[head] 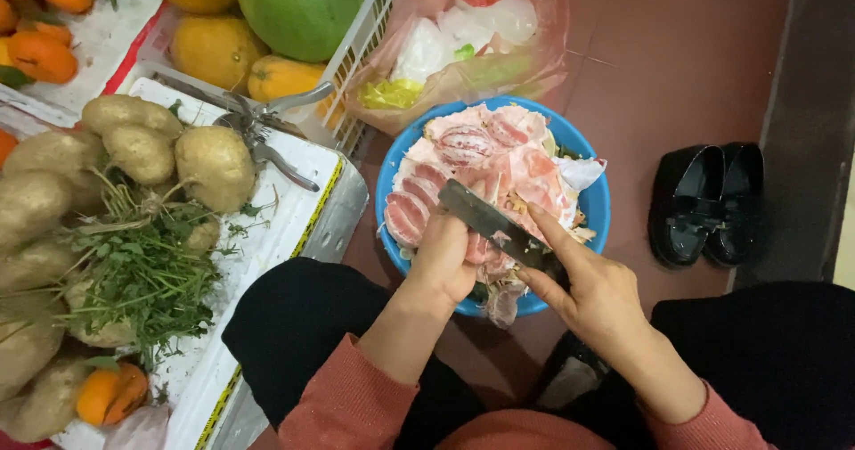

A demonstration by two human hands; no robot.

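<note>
While both hands work a knife (pixel 495 225), pink peels fill the blue bowl (pixel 595 202).

Glossy blue plastic basin (pixel 595 202), metal knife (pixel 485 220)

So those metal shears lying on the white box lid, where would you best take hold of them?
Grip the shears by the two handles, which splay out toward the crate and toward the lid's yellow-edged rim. Come from above on that right side: the blades point left toward the potatoes, which crowd that end, while the handles lie flat and free on the white lid.
</note>
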